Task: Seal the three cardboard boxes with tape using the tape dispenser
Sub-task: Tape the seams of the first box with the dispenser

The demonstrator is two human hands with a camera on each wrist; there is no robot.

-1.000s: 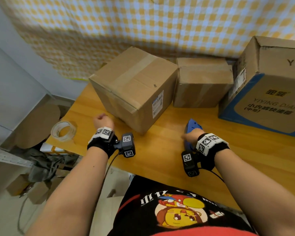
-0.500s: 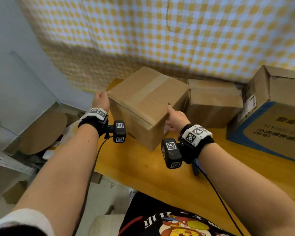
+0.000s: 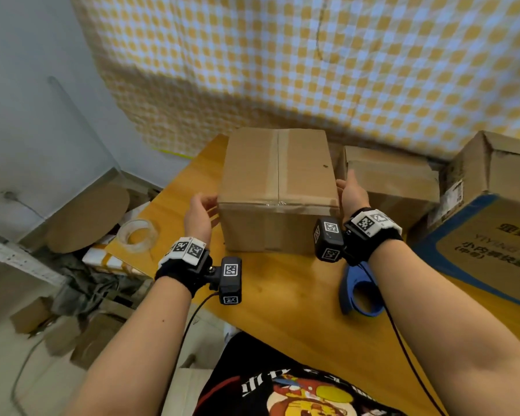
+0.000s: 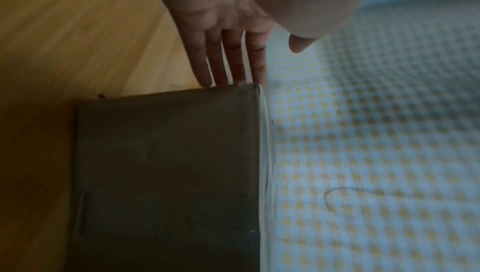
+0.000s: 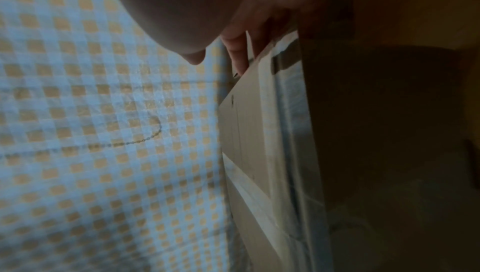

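A taped cardboard box (image 3: 278, 187) stands square in front of me on the wooden table (image 3: 282, 310), a tape strip running along its top seam. My left hand (image 3: 200, 210) touches its left side with straight fingers (image 4: 228, 60) at the box's corner (image 4: 166, 173). My right hand (image 3: 350, 190) lies flat against the right side, its fingers (image 5: 239, 54) along the box wall (image 5: 259, 142). The blue tape dispenser (image 3: 360, 292) lies on the table under my right wrist, held by neither hand. A smaller box (image 3: 391, 181) and a large printed box (image 3: 493, 205) stand to the right.
A clear tape roll (image 3: 137, 235) sits at the table's left corner. A checked cloth (image 3: 312, 70) hangs behind the boxes. Cardboard scraps and clutter lie on the floor (image 3: 72, 310) to the left. The table edge runs close to my body.
My right hand left the tape dispenser and both hands went to the sides of the near box. The box turned from a slanted stance to square in front of me.
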